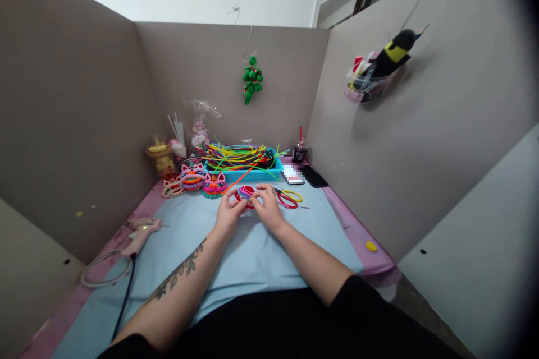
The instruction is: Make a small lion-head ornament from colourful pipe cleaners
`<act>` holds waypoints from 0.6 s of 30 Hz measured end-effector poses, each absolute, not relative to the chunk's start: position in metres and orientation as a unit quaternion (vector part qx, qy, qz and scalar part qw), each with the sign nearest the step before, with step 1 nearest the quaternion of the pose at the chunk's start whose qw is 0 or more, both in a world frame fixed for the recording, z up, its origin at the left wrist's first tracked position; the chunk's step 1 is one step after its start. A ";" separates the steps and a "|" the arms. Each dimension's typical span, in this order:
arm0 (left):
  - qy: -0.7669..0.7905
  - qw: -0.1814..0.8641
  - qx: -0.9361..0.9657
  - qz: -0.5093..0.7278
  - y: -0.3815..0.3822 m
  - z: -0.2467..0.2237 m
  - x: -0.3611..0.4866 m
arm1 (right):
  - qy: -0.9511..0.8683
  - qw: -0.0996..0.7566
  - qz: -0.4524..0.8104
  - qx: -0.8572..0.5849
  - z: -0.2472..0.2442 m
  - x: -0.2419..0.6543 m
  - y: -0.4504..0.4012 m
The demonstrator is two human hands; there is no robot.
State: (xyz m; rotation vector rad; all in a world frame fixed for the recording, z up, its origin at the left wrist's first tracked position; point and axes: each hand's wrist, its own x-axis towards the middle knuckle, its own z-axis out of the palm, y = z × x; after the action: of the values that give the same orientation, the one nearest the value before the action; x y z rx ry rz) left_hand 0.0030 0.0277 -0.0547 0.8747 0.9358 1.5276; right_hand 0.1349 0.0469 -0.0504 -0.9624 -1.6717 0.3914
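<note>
Piece [245,193], small, fuzzy, red and purple, is mid-table, front of the tray, up between both hands' fingertips. Left hand [228,212] pinches its left side, thumb and fingers bent in. Right hand [268,207] pinches the right side, thumb toward the left hand, fingers curled over. Fingertips of both almost meet at the piece; exact contact too small to tell.

Forearms come in from lower left and lower right, converging forward in an inverted V, wrists apart, black sleeves at the elbows. Blue cloth [290,261] shows between the forearms and outside each one.

Scissors [290,198], red and yellow handles, just right of the right hand; tightest spot on that side. Orange stem [242,176] slants from the tray down to near the left hand. Tray [269,176], blue, heaped with stems, bounds the reach ahead. Three toys [192,178] stand left of it, the nearest not far from the left hand. Phone [314,176] and cup [300,152] right of the tray, well off the right hand.

Glue gun [141,235] by the left table edge, nozzle pointing inward, green light showing. Yellow cap [371,247] near the right edge. Grey panels wall the left, back and right.
</note>
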 end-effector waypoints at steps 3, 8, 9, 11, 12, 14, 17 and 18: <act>0.385 0.555 0.361 0.642 0.028 -0.054 0.002 | -0.696 0.564 0.178 -0.406 -0.048 0.135 0.046; 0.361 0.580 0.317 0.657 0.030 -0.052 -0.003 | -0.616 0.610 0.268 -0.421 -0.053 0.137 0.052; 0.352 0.587 0.310 0.660 0.031 -0.051 -0.004 | -0.593 0.614 0.298 -0.427 -0.055 0.137 0.054; 0.338 0.599 0.298 0.662 0.031 -0.050 -0.005 | -0.553 0.614 0.381 -0.416 -0.059 0.135 0.058; 0.334 0.604 0.295 0.661 0.031 -0.050 -0.005 | -0.534 0.611 0.432 -0.394 -0.061 0.134 0.060; 0.328 0.611 0.296 0.657 0.030 -0.048 -0.004 | -0.491 0.605 0.519 -0.351 -0.062 0.132 0.063; 0.323 0.612 0.310 0.652 0.027 -0.047 -0.002 | -0.440 0.606 0.580 -0.319 -0.059 0.131 0.063; 0.324 0.611 0.316 0.650 0.026 -0.046 -0.001 | -0.429 0.607 0.590 -0.316 -0.058 0.131 0.062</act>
State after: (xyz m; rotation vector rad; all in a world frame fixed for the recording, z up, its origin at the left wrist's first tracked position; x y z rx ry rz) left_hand -0.0013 0.0264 -0.0460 0.7284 0.7487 1.4995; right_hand 0.1311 0.0622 -0.0581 -0.7305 -0.9927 1.3628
